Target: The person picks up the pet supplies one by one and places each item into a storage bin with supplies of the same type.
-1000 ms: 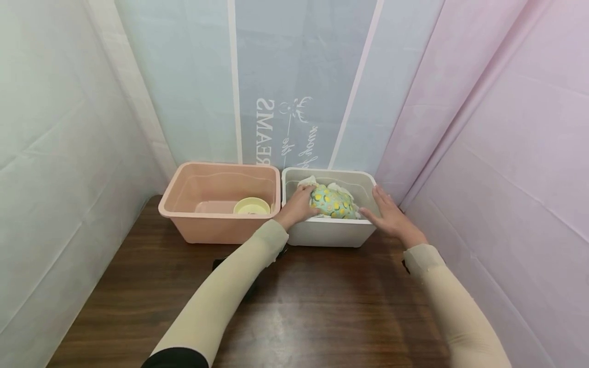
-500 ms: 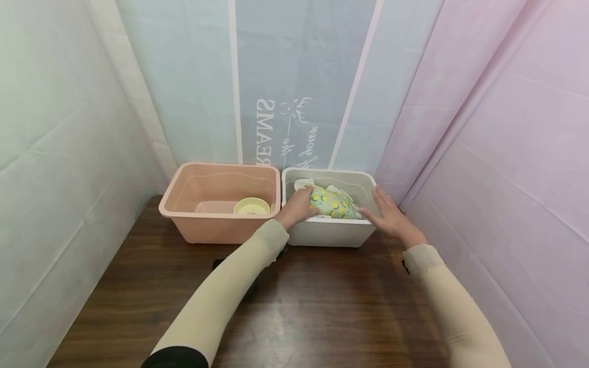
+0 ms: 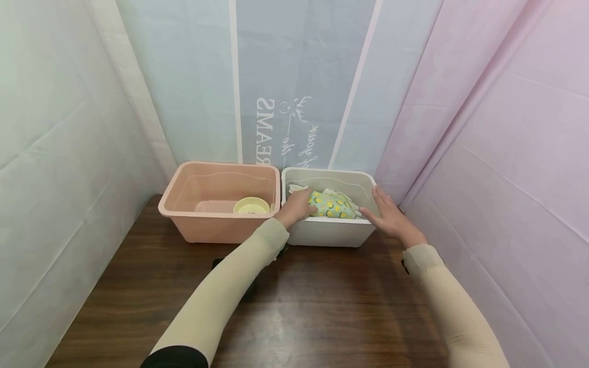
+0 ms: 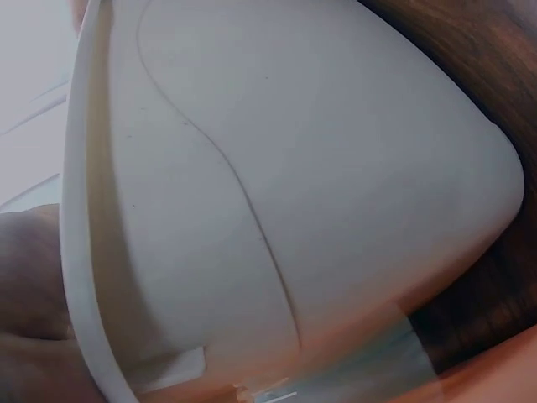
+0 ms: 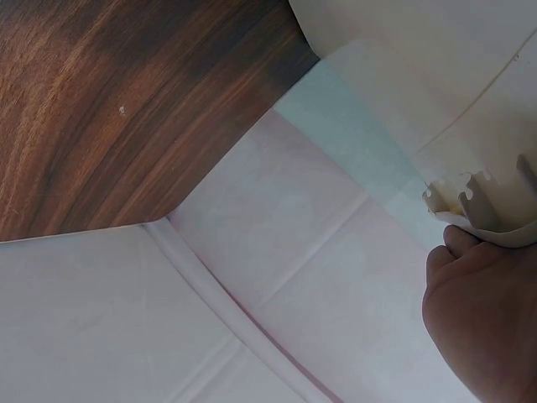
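Observation:
A green cloth bundle with a yellow lemon print and white ruffled edges lies in the white bin in the head view. My left hand reaches over the bin's front left rim and grips the bundle's left end, thumb toward the front. My right hand rests at the bin's right rim with fingers straight and thumb spread inward toward the cloth. In the left wrist view the bin's outer wall hides most of the hand. The right wrist view shows the right hand right at the rim.
A pink bin stands against the white one on the left, with a pale yellow bowl inside. Both sit at the back of a dark wooden table. Hanging cloth walls enclose the back and both sides.
The lemon-print bundle has sunk lower and flatter in the white bin, with my left hand moving slightly down along with it. My right hand has stayed at the rim.

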### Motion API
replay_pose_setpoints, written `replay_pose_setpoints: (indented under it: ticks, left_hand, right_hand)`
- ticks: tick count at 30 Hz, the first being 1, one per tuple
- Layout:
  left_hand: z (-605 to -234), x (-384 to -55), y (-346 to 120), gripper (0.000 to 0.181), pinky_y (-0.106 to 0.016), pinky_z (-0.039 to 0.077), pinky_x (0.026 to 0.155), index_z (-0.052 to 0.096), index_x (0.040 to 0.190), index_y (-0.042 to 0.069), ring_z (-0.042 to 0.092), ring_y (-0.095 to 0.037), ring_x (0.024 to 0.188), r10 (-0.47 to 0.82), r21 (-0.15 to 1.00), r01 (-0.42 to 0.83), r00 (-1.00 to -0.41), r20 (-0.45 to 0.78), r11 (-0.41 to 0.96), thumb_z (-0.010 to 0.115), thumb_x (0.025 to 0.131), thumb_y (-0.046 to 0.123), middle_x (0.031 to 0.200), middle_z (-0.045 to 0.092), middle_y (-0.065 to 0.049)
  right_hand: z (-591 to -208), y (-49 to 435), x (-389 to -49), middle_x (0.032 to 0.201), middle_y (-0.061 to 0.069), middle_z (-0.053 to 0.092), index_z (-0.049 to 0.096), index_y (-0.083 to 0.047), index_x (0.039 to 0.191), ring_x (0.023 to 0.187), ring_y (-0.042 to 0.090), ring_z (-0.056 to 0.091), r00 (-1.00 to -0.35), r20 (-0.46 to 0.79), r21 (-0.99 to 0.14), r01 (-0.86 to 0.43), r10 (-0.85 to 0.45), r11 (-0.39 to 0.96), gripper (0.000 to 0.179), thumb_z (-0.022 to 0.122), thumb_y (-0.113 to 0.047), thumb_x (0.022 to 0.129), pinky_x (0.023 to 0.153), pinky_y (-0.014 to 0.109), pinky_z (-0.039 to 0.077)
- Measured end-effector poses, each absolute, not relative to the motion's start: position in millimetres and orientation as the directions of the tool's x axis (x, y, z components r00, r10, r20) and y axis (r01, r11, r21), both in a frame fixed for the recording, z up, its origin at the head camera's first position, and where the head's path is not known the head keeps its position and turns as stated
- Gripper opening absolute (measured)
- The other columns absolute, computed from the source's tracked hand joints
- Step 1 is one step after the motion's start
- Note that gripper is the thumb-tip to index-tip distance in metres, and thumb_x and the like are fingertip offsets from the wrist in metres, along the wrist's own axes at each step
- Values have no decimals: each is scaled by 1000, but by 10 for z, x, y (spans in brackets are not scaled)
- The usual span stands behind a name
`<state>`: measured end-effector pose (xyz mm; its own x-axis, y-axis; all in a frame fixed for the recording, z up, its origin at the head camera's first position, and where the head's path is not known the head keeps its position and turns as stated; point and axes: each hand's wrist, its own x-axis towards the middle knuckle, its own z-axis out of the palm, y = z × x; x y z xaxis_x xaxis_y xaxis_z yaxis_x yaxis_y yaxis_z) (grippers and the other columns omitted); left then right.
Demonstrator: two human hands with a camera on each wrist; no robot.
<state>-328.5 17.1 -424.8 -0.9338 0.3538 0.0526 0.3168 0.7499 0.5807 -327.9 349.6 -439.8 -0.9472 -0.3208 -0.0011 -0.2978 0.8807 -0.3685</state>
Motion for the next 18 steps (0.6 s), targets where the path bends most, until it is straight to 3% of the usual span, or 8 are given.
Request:
replay_pose_setpoints:
  ticks: [12, 18]
  left_hand:
    - [-4179, -3205, 111, 60, -49, 44, 120, 52, 159, 8, 55, -37, 144, 333, 625, 270, -943, 17, 732, 72, 105, 26, 157, 57, -17]
    - [-4149, -3150, 30, 59, -50, 45, 120, 55, 157, 7, 55, -37, 144, 368, 669, 317, -927, 70, 672, 74, 104, 25, 156, 58, -18]
  right_hand:
    - [-4400, 3485, -3273, 179, 9, -14, -5, -6, 172, 164, 42, -10, -948, -8, -373, -292, -318, 881, 100, 42, -67, 109, 130, 67, 2]
    - [-4371, 3493, -3277, 180, 15, -9, -2, -4, 172, 165, 43, -7, -947, -1, -343, -303, -323, 889, 100, 41, -68, 109, 130, 67, 5]
